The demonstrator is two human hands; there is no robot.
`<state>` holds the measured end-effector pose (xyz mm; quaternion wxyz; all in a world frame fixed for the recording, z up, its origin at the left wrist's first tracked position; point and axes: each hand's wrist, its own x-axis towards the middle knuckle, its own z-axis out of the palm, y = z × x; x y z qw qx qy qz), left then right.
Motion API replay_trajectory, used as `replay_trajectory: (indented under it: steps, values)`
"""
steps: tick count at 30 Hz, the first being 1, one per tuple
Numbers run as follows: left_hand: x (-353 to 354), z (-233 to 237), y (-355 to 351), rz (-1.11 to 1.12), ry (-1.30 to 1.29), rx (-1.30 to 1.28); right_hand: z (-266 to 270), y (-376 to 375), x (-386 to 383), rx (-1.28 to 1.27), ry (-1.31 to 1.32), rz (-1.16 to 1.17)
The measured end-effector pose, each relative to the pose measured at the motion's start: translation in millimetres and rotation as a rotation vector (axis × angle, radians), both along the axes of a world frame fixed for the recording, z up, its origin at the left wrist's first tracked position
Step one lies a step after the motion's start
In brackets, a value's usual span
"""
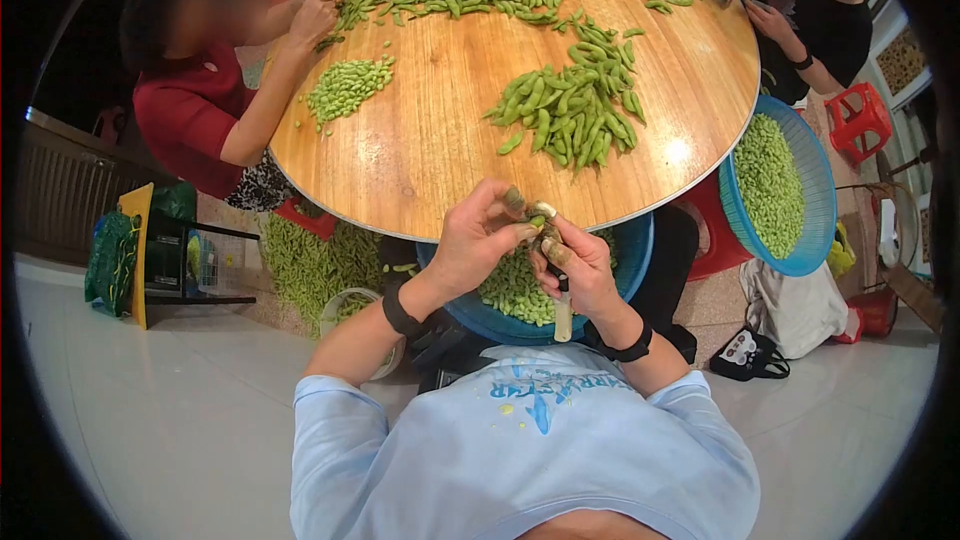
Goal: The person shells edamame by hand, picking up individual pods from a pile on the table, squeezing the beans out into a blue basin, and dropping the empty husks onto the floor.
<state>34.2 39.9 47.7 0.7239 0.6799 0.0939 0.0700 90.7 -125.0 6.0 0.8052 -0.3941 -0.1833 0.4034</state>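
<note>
Over the round blue plastic basket [642, 262], left hand [470, 245] pinches small green pod [537, 222], right hand [592, 275] grips slim black-and-pale tool [563, 312]; light pinch, steady tool best.

I'm indoors, in a home or a small eatery; I can't tell which. Edamame pods [575, 105] lie heaped on my big round wooden table [420, 150], with a red plastic stool [860, 120] nearby and glossy pale floor tiles [190, 410] behind me.

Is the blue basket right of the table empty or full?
The basket isn't empty: green beans cover its floor. How full, I cannot tell.
</note>
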Motion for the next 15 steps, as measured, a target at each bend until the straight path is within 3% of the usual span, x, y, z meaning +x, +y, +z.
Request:
replay_trajectory:
  steps: [5,10,13,15]
  values:
    - [-1,-1,9,-0.054,0.041,-0.076,-4,1,-1,-0.042,-0.070,-0.026]
    - [2,0,12,-0.189,0.109,-0.532,-3,-5,3,0.131,0.101,0.114]
    - [1,-4,8,-0.170,0.117,-0.542,-8,-9,3,0.081,0.004,0.113]
    - [0,-13,5,-0.134,0.091,-0.402,-15,-10,-1,-0.207,-0.479,-0.148]
